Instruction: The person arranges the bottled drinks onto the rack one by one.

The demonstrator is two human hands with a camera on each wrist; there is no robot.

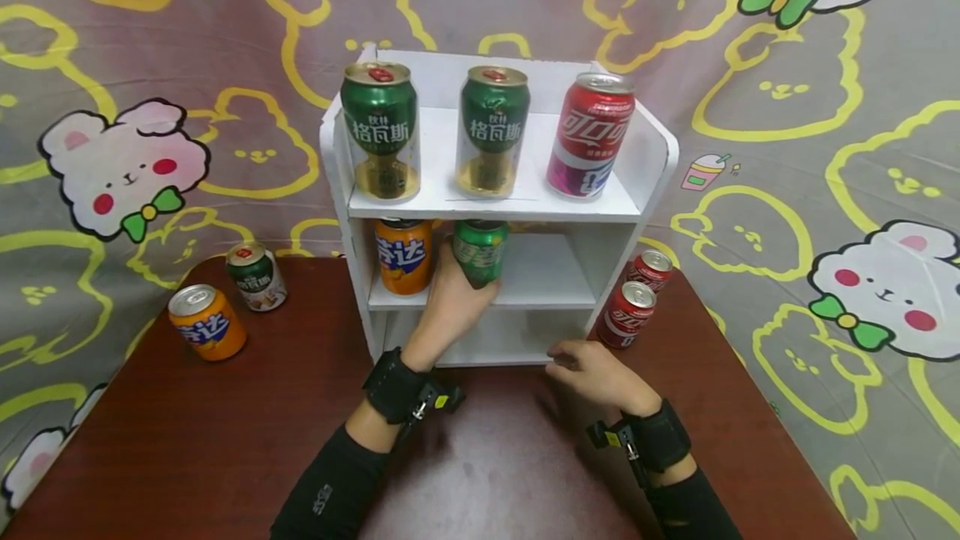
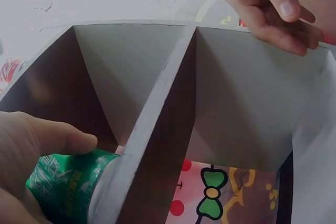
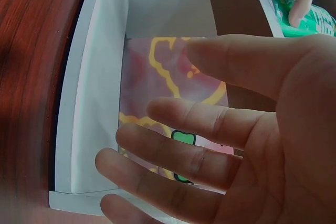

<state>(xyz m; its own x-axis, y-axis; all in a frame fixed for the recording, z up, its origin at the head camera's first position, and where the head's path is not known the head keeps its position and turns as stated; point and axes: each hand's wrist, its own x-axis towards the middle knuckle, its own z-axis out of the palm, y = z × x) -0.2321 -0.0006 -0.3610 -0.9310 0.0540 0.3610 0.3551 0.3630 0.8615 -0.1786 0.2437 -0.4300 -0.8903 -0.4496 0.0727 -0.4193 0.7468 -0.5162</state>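
Observation:
My left hand (image 1: 457,294) grips a green soda can (image 1: 480,252) at the middle shelf of a white rack (image 1: 540,294). In the left wrist view the thumb lies along the side of the green can (image 2: 68,184), whose end is right at the shelf board's edge. Left of it on the same shelf stands an orange can (image 1: 403,257). My right hand (image 1: 600,373) is held before the lower shelf, holding nothing; its fingers (image 3: 184,156) are spread and relaxed in the right wrist view. Two red cola cans (image 1: 628,315) stand just beyond it, beside the rack.
On the top shelf (image 1: 435,202) are two green-and-gold cans (image 1: 491,132) and a red cola can (image 1: 592,136). Another orange can (image 1: 207,323) and a green-and-white can (image 1: 257,277) stand on the brown table (image 1: 300,390), left of the rack. A patterned cloth (image 1: 750,190) hangs behind.

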